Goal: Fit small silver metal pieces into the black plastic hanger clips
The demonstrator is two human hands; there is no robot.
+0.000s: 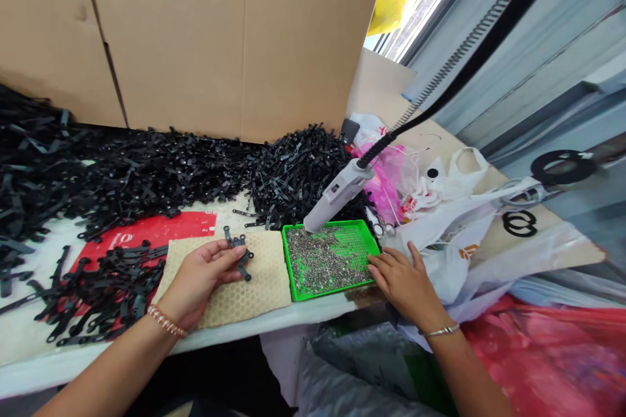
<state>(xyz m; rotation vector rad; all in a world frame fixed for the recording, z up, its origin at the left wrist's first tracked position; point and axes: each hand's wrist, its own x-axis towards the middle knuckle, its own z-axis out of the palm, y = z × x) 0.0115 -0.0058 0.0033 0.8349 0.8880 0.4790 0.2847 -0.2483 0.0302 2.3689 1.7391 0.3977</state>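
My left hand (203, 279) pinches a few small black strips with ringed ends (243, 254), fanned out between thumb and fingers. It is above a beige honeycomb-textured mat (259, 288). My right hand (403, 283) has its fingers stretched out at the right edge of a green tray (369, 234); whether the fingertips touch the rim I cannot tell. Many small silvery metal pieces, which look like screws (317, 267), lie in the tray. A grey electric screwdriver (337, 194) on a black cable leans with its tip down at the tray's back left.
Loose black strips (115, 290) lie on a red sheet (195, 224) at the left. A large heap of black strips (298, 172) runs along a cardboard wall (293, 32). Plastic bags (460, 221), scissors (384, 229) and black rings (519, 223) are on the right.
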